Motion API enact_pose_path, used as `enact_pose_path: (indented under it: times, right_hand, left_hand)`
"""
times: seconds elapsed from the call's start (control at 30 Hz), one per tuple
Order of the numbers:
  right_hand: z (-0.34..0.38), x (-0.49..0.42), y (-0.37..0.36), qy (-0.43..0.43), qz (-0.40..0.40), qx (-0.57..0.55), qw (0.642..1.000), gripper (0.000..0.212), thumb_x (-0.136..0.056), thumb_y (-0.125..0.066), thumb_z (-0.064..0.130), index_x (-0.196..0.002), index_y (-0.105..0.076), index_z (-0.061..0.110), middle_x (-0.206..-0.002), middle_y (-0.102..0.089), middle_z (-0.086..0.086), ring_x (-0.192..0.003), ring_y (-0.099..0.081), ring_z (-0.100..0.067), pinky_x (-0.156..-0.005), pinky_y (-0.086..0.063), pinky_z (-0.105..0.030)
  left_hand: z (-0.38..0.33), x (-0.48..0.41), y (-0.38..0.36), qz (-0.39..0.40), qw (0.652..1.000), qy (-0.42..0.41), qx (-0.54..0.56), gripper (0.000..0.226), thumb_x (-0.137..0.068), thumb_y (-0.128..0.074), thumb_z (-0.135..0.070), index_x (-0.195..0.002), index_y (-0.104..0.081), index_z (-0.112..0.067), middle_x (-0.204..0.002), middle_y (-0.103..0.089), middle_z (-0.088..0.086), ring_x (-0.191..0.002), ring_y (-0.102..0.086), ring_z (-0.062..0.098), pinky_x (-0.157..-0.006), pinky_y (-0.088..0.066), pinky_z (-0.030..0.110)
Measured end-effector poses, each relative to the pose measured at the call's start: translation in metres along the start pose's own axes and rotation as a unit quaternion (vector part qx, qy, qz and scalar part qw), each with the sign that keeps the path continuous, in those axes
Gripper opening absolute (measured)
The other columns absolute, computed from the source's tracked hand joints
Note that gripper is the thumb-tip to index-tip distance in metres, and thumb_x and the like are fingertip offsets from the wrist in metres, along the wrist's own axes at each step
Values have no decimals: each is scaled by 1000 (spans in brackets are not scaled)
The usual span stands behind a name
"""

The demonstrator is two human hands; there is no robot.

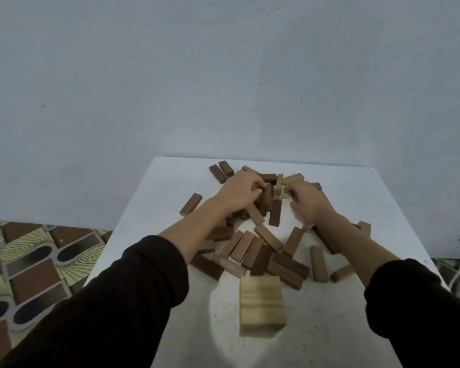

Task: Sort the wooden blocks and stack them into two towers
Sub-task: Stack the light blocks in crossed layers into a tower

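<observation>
Head camera view, looking forward and down. A white table (356,208) stands against a pale blue-grey wall (223,75), with loose wooden blocks (260,251) scattered in a heap across its middle and far half. The blocks come in two shades, dark brown and pale tan, and lie mixed and overlapping.

Both arms, in black sleeves (122,301), reach out to the far part of the heap. The left hand (241,192) has its fingers curled round a dark brown block (268,199) that stands tilted on end. The right hand (308,200) is just beside it, fingers curled in, fingertips pinching the lower part of a pale block (278,188) that stands upright. The two held blocks are close together, side by side between the hands.

Nearer the camera, a short pale stack (260,306) sits on the table, blurred, at the near edge of the heap. A single brown block (191,204) lies apart at the left, and a pair of dark blocks (221,172) lies at the far left corner of the heap.

A patterned floor (24,261) of brown, green and black shapes shows to the left of the table.
</observation>
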State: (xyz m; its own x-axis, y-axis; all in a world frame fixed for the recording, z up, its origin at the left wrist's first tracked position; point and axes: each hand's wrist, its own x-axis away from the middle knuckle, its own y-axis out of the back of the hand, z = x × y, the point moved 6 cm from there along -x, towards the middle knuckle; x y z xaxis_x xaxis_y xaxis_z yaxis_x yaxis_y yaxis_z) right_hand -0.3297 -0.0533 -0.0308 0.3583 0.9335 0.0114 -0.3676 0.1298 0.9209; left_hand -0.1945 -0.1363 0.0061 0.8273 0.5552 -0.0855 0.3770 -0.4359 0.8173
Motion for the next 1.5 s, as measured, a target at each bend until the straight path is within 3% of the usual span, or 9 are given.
enact_pose_path:
  times: [0.07,0.27,0.7,0.87,0.93,1.1,1.2,1.3,1.5]
  right_hand:
    - [0,-7,-5,46,19,18,999,36,-77,-53,-5,-110,-60,8,-110,-60,-8,-104,-52,-25,-83,-38,-28]
    - [-5,-23,-5,93,-1,125,988,32,-88,-58,24,-119,-60,18,-123,-52,1,-121,-38,-24,-91,-31,-35]
    - [-1,-19,-13,90,86,108,986,23,-89,-56,8,-108,-67,11,-113,-52,-8,-108,-48,-25,-82,-39,-32]
    - [8,-13,-9,80,117,126,982,13,-85,-56,4,-85,-57,17,-92,-50,-3,-92,-51,-20,-68,-33,-26]
    - [3,-11,-6,51,127,129,982,12,-84,-57,6,-81,-52,16,-89,-50,0,-91,-52,-19,-64,-35,-26]
    - [2,-3,18,-21,102,16,994,14,-83,-51,-2,-94,-59,-7,-89,-61,-20,-77,-58,-26,-59,-36,-24]
    - [19,8,43,-15,39,-102,994,7,-86,-54,0,-81,-58,2,-68,-52,2,-59,-45,-7,-56,-37,-18]
    - [35,22,59,-33,16,-274,961,11,-89,-56,2,-78,-56,6,-65,-62,10,-66,-49,-18,-64,-43,-37]
    - [85,48,71,-46,37,-457,887,20,-94,-48,-1,-86,-62,10,-75,-67,2,-56,-55,-7,-56,-37,-20]
  left_hand:
    - [-1,-22,-9,25,998,-3,-65,22,-91,-49,-11,-104,-68,-10,-110,-62,7,-107,-52,23,-86,-47,41]
    - [-3,-56,-31,28,976,3,-216,20,-91,-40,-6,-91,-60,-4,-103,-57,13,-103,-46,28,-72,-34,34]
    - [6,-63,-39,23,991,39,-125,37,-84,-53,2,-54,-37,-11,-71,-49,8,-69,-51,25,-59,-37,31]
    - [7,-63,-43,-1,992,43,-119,8,-85,-54,1,-84,-51,-6,-98,-58,14,-92,-53,27,-68,-38,32]
    - [7,-61,-43,6,995,49,-84,22,-84,-58,-2,-105,-52,-1,-107,-53,14,-99,-48,26,-74,-37,30]
    - [2,-42,-14,-91,988,75,99,24,-85,-61,-13,-107,-58,-6,-99,-42,3,-90,-43,16,-74,-33,23]
    - [2,-22,0,-121,959,125,224,20,-79,-64,-10,-99,-58,-10,-95,-56,1,-87,-52,15,-74,-42,21]
    - [-6,3,14,-125,918,147,346,17,-79,-65,-5,-93,-59,-12,-83,-61,-1,-76,-59,13,-72,-50,25]
    - [-25,46,44,-150,879,110,438,16,-83,-68,-5,-98,-68,2,-82,-67,9,-69,-61,11,-65,-50,19]
